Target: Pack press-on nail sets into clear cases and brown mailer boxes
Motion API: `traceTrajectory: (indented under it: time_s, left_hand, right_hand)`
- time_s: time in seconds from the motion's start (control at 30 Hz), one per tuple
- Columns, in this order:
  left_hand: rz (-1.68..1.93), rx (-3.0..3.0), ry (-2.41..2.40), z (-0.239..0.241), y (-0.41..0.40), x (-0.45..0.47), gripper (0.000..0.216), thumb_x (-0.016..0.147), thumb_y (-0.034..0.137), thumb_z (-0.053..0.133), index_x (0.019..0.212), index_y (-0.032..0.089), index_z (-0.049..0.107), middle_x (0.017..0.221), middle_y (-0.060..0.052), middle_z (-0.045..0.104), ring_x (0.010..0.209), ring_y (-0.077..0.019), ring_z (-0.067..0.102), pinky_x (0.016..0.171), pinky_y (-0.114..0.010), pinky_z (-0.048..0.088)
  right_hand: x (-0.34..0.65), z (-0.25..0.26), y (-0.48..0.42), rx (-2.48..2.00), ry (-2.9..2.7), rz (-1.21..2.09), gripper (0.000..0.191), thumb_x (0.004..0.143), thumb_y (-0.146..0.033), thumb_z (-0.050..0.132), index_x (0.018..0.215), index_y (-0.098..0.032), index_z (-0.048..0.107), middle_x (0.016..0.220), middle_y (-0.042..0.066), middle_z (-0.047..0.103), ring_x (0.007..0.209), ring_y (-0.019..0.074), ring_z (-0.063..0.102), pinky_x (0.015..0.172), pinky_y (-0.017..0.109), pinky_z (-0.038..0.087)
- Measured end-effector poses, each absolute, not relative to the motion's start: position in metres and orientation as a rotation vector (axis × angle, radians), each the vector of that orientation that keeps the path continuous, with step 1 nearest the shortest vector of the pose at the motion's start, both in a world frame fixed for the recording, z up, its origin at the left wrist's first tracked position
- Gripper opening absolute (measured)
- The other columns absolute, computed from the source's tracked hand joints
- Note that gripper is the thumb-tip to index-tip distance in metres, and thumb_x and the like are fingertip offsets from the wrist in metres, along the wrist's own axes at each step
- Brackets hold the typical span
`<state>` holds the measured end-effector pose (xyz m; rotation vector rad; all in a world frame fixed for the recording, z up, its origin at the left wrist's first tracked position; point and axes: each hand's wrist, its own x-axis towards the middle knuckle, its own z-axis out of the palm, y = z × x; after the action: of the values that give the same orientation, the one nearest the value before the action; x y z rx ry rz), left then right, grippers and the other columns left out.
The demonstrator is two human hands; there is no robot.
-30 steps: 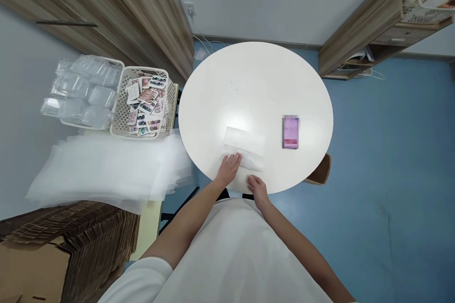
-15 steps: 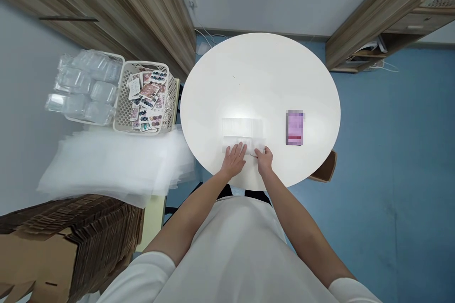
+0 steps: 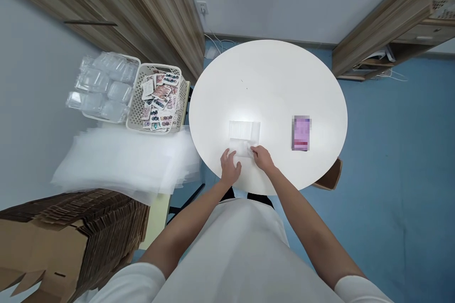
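A white folded sheet of foam wrap [image 3: 244, 133] lies on the round white table [image 3: 270, 80], near its front edge. My left hand [image 3: 229, 166] rests at the sheet's near left corner, fingers curled down on it. My right hand [image 3: 262, 158] pinches the sheet's near right edge. A purple packet [image 3: 301, 133] lies on the table to the right of my hands, untouched.
At left stand a cream basket [image 3: 159, 99] full of small printed cards and a basket of clear plastic boxes [image 3: 103, 87]. A stack of white foam sheets [image 3: 124, 161] lies beside the table. Flat cardboard boxes [image 3: 64, 236] fill the lower left. Wooden shelves [image 3: 391, 33] stand at the right.
The foam sheet has become narrower and more compact, folded in from its right side. My right hand came up from the table's front edge onto the sheet; my left hand drew back slightly.
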<state>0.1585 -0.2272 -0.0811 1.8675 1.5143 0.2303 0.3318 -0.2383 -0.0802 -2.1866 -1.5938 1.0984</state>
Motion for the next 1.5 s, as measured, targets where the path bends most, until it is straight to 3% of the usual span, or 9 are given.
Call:
traceTrajectory:
  time_s: [0.13, 0.3, 0.47, 0.63, 0.8, 0.93, 1.2, 1.37, 1.5]
  left_hand:
    - [0.320, 1.098, 1.756, -0.094, -0.236, 0.160, 0.060, 0.079, 0.032, 0.049, 0.130, 0.017, 0.021, 0.124, -0.018, 0.040, 0.110, -0.0246, 0.048, 0.080, -0.038, 0.047]
    - [0.496, 0.772, 1.731, -0.116, -0.213, 0.180, 0.072, 0.076, 0.032, 0.056, 0.132, 0.021, 0.013, 0.118, -0.014, 0.044, 0.096, -0.0188, 0.056, 0.071, -0.031, 0.048]
    - [0.484, 0.667, 1.802, -0.119, -0.191, 0.195, 0.068, 0.075, 0.029, 0.058, 0.131, 0.018, 0.021, 0.111, -0.014, 0.051, 0.083, -0.0155, 0.059, 0.067, -0.031, 0.050]
    - [0.509, 0.948, 1.632, -0.101, -0.197, 0.196, 0.037, 0.075, 0.024, 0.058, 0.110, 0.016, 0.049, 0.097, -0.010, 0.060, 0.081, -0.0147, 0.060, 0.070, -0.030, 0.051]
    - [0.400, 1.333, 1.429, -0.087, -0.204, 0.200, 0.023, 0.072, 0.023, 0.058, 0.094, 0.016, 0.059, 0.087, -0.005, 0.062, 0.078, -0.0146, 0.058, 0.072, -0.031, 0.049]
    - [0.180, 1.741, 1.231, -0.083, -0.198, 0.198, 0.034, 0.072, 0.021, 0.054, 0.105, 0.018, 0.058, 0.095, -0.006, 0.059, 0.085, -0.0181, 0.055, 0.077, -0.034, 0.047]
    - [-0.221, 2.502, 0.780, -0.072, -0.175, 0.176, 0.061, 0.066, 0.019, 0.054, 0.126, 0.027, 0.044, 0.128, -0.010, 0.036, 0.117, -0.0297, 0.032, 0.093, -0.045, 0.028]
    - [-0.176, 2.601, 0.670, -0.075, -0.171, 0.176, 0.056, 0.071, 0.013, 0.047, 0.126, 0.025, 0.042, 0.130, -0.010, 0.037, 0.120, -0.0266, 0.031, 0.096, -0.042, 0.025]
    - [-0.158, 2.583, 0.666, -0.078, -0.172, 0.175, 0.056, 0.070, 0.012, 0.048, 0.125, 0.022, 0.042, 0.130, -0.011, 0.037, 0.121, -0.0265, 0.031, 0.095, -0.042, 0.027]
  right_hand:
    - [0.331, -0.081, -0.237, -2.270, -1.861, 0.965, 0.030, 0.084, -0.019, 0.038, 0.113, -0.021, 0.048, 0.102, 0.008, 0.052, 0.082, 0.0178, 0.053, 0.058, 0.026, 0.040]
    - [0.324, -0.080, -0.240, -2.305, -2.051, 0.863, 0.031, 0.085, -0.020, 0.035, 0.115, -0.019, 0.041, 0.103, 0.011, 0.047, 0.078, 0.0188, 0.050, 0.053, 0.027, 0.039]
    - [0.324, -0.080, -0.238, -2.307, -1.984, 0.914, 0.032, 0.083, -0.021, 0.037, 0.115, -0.019, 0.040, 0.105, 0.011, 0.045, 0.078, 0.0181, 0.051, 0.050, 0.026, 0.038]
    - [0.328, -0.080, -0.235, -2.317, -1.877, 0.995, 0.034, 0.082, -0.022, 0.039, 0.116, -0.021, 0.040, 0.109, 0.009, 0.045, 0.071, 0.0146, 0.053, 0.049, 0.025, 0.037]
    - [0.334, -0.085, -0.233, -2.266, -1.770, 1.030, 0.032, 0.079, -0.023, 0.045, 0.110, -0.023, 0.047, 0.102, 0.005, 0.050, 0.073, 0.0145, 0.053, 0.052, 0.024, 0.039]
    - [0.340, -0.093, -0.234, -2.136, -1.625, 1.079, 0.029, 0.076, -0.020, 0.048, 0.104, -0.021, 0.051, 0.096, 0.004, 0.050, 0.075, 0.0144, 0.052, 0.059, 0.025, 0.042]
    - [0.341, -0.098, -0.239, -2.058, -1.470, 1.109, 0.032, 0.074, -0.021, 0.048, 0.105, -0.017, 0.051, 0.091, 0.006, 0.049, 0.075, 0.0158, 0.051, 0.069, 0.030, 0.045]
    - [0.343, -0.087, -0.257, -2.023, -1.795, 0.795, 0.051, 0.077, -0.019, 0.042, 0.127, -0.014, 0.036, 0.119, 0.014, 0.045, 0.104, 0.0235, 0.046, 0.084, 0.038, 0.040]
    - [0.342, -0.091, -0.268, -1.811, -2.238, 0.617, 0.049, 0.082, -0.013, 0.034, 0.131, -0.018, 0.035, 0.135, 0.009, 0.037, 0.125, 0.0235, 0.031, 0.098, 0.042, 0.029]
